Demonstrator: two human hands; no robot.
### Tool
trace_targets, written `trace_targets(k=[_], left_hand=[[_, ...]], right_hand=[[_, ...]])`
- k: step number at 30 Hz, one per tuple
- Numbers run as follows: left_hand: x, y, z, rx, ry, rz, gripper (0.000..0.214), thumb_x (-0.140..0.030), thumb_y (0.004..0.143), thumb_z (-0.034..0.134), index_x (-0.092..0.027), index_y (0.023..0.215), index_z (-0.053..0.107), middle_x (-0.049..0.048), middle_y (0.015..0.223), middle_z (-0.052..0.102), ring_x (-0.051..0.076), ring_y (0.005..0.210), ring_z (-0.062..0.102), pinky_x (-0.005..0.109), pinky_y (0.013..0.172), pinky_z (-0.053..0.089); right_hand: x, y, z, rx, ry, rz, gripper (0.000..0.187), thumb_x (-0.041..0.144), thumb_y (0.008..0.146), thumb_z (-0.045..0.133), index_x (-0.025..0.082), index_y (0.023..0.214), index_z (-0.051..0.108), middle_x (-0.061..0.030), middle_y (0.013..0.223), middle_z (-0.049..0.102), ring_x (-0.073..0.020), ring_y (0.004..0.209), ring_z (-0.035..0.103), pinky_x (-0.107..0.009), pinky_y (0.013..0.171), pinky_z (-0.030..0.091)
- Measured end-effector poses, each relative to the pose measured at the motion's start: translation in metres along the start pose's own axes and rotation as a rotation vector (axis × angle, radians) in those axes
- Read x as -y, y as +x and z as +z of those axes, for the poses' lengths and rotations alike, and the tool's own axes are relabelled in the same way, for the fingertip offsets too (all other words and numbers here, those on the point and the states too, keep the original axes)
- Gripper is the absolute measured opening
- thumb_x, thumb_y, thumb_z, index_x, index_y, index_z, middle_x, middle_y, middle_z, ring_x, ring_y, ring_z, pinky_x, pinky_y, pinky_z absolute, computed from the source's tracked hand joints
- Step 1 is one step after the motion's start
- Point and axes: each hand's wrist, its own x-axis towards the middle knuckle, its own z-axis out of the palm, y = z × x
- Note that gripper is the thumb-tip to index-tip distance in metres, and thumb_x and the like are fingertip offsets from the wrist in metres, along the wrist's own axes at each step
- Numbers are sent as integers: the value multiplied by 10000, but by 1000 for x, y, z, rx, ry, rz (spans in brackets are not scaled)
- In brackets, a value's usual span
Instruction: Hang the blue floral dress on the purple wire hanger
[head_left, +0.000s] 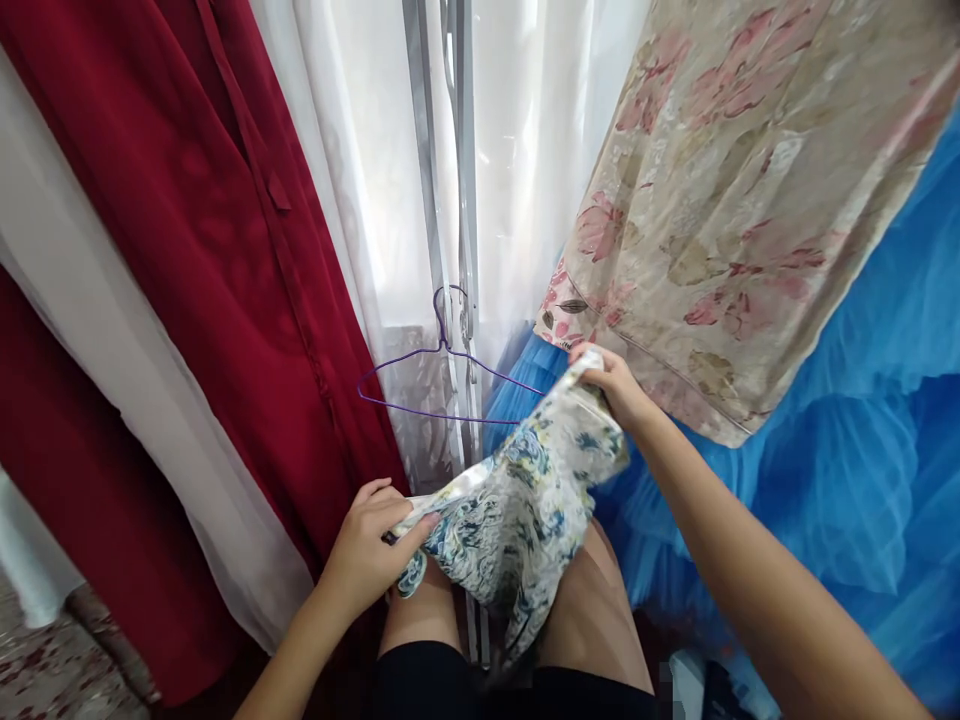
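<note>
A white garment with a blue and yellow floral print (510, 510) is stretched between my two hands, above my knees. My left hand (379, 535) pinches one end of its upper edge, thumb on the near side. Higher up and to the right, my right hand (611, 385) grips the other end of that edge. The cloth sags in folds between them; its lower part is blurred. Just behind it hangs a purple wire hanger (405, 358), bare, its right end hidden by the garment and near my right hand.
Grey metal rack poles (431, 150) stand behind the hanger, before a white curtain (525, 150). Long dark red cloth (225, 250) hangs at left. On the right hang a beige cloth with pink flowers (720, 230) and a blue tulle dress (847, 450).
</note>
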Motion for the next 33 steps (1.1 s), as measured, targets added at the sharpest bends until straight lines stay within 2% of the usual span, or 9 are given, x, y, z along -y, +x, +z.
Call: trace_targets(k=[5,8,11,16,20,24,28,30,33], left_hand=[[-12,5,-36,-235,38,49,271,-353,841,707,-249,591,692,2,588,621,176,578,558,491,1058,440],[-2,-1,-50,-309,48,22,265,-360,821,717,-254,579,700,7,589,632,185,577,556,506,1080,423],[19,-6,-60,-295,99,-29,279,-396,823,703,-255,582,699,14,609,649,190,602,566,490,1080,408],[68,0,-67,-33,158,-244,350,-471,824,669,-234,566,677,28,599,657,215,648,590,371,851,489],[108,31,-76,143,24,-389,220,-404,774,673,-216,703,764,33,713,743,257,725,676,322,736,497],[125,86,-93,-51,91,-278,224,-267,769,623,-227,891,806,64,981,792,287,953,715,355,909,504],[107,136,-91,-157,15,-78,336,-268,876,515,-198,1082,772,75,1243,728,263,1201,639,365,1102,412],[95,151,-82,-138,-103,-46,375,-286,910,474,-168,1143,742,93,1260,712,249,1227,616,349,1093,416],[87,160,-69,-216,-184,-157,366,-276,874,510,-149,1154,708,88,1045,734,215,967,666,307,884,495]], right_hand=[[-13,64,51,225,-140,-20,169,265,643,757,168,767,696,13,703,646,-137,669,540,-233,622,410],[-23,69,77,373,-176,109,219,338,691,756,161,630,643,17,597,610,-110,564,493,-220,529,358],[-27,63,89,421,-108,233,293,368,682,775,159,559,610,19,509,572,-97,480,467,-217,473,335],[-20,57,86,424,19,376,214,307,619,809,149,616,665,-31,568,680,-174,530,612,-267,512,466],[-9,61,81,397,61,379,193,233,575,815,137,717,726,-42,649,733,-180,552,649,-266,530,486],[-3,68,77,437,53,382,260,220,572,805,146,821,777,-37,732,767,-174,600,672,-253,570,499],[-7,70,72,476,23,440,201,233,575,836,149,737,752,-45,693,754,-182,561,652,-260,525,489],[-11,66,68,438,26,511,202,267,617,841,129,726,741,-73,666,746,-197,534,647,-285,516,496],[-17,53,59,320,58,552,200,272,756,763,81,812,747,-114,735,759,-201,593,688,-315,608,519]])
